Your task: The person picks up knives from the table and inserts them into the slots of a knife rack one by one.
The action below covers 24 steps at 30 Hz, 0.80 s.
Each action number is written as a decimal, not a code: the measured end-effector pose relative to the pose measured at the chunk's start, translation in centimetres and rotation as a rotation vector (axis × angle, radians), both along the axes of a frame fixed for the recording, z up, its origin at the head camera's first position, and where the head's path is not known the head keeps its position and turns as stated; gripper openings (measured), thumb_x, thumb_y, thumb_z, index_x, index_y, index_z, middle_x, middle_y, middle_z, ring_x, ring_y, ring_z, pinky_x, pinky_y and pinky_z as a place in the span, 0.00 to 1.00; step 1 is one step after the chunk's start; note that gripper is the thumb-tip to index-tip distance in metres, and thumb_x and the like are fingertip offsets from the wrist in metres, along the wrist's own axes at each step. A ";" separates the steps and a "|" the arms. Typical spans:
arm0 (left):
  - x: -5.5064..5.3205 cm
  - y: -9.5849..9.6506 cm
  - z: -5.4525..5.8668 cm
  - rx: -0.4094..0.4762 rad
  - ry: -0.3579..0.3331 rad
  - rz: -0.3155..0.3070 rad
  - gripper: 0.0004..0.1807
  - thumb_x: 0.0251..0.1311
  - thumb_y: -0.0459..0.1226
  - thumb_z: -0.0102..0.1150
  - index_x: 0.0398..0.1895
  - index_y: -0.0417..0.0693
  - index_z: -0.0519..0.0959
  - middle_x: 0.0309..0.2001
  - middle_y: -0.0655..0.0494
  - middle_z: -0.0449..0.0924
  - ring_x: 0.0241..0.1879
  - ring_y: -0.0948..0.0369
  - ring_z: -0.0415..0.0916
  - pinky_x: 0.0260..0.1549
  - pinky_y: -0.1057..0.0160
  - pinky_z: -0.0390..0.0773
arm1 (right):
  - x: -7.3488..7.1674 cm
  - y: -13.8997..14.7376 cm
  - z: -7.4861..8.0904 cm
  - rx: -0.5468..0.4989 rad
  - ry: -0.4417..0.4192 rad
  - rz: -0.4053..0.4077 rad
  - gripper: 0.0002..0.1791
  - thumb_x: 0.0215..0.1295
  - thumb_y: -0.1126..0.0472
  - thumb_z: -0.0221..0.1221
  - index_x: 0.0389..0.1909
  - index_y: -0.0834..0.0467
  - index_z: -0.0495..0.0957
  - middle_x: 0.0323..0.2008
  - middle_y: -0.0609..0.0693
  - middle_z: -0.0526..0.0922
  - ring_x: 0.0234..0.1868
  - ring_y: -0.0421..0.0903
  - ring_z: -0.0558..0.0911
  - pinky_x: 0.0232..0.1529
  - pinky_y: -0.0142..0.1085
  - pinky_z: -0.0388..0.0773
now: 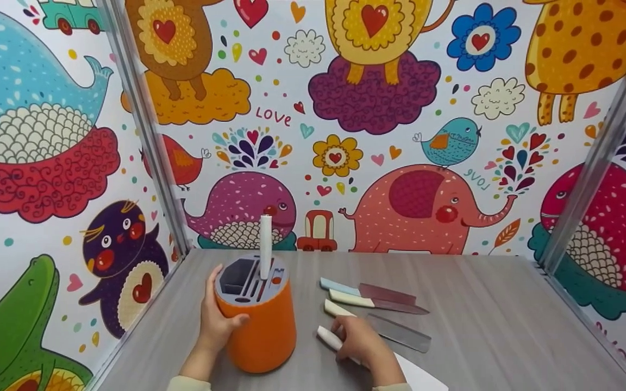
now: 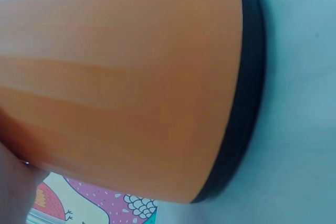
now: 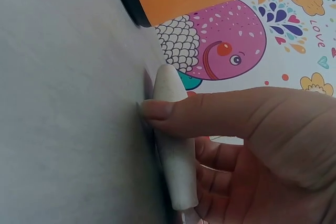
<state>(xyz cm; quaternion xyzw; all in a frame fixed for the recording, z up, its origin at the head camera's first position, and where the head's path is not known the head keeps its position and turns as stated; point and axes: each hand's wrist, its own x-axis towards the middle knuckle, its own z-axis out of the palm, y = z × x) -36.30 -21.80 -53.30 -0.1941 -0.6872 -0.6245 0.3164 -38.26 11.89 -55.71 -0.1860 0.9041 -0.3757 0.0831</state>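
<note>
Two hands: left hand [image 1: 216, 321] on the block [image 1: 265, 336], right hand [image 1: 361, 341] on a knife [image 1: 329, 337].
Left forearm enters from seven o'clock, fingers wrapping the block's nine o'clock side, thumb across its near face; right forearm from five o'clock, thumb and fingers pinching the knife's handle low at the surface [image 1: 508, 326], toward the block's four o'clock.

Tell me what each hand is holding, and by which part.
The left hand holds the orange knife block by its side; the right hand grips a knife by its white handle.
</note>
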 end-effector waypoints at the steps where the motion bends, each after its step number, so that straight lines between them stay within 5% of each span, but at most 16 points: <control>1: 0.0 0.0 0.0 -0.001 -0.001 0.003 0.65 0.41 0.47 0.86 0.82 0.45 0.58 0.66 0.33 0.78 0.59 0.64 0.81 0.62 0.74 0.78 | 0.1 0.0 0.0 0.004 0.002 0.000 0.28 0.35 0.76 0.79 0.40 0.55 0.81 0.29 0.48 0.85 0.31 0.43 0.79 0.36 0.42 0.80; 16: 0.1 0.0 0.2 -0.002 -0.032 0.010 0.64 0.40 0.43 0.86 0.83 0.52 0.58 0.68 0.36 0.78 0.60 0.62 0.81 0.62 0.74 0.78 | 0.1 0.0 0.9 0.010 0.142 0.014 0.25 0.37 0.74 0.75 0.40 0.56 0.82 0.27 0.46 0.83 0.29 0.41 0.76 0.32 0.38 0.76; 24: 0.2 0.0 0.4 -0.032 -0.035 0.022 0.63 0.40 0.41 0.84 0.83 0.49 0.58 0.66 0.38 0.80 0.58 0.63 0.82 0.60 0.74 0.79 | 0.8 0.8 4.5 -0.086 0.183 -0.020 0.23 0.46 0.69 0.74 0.47 0.56 0.83 0.33 0.48 0.84 0.34 0.43 0.78 0.36 0.39 0.77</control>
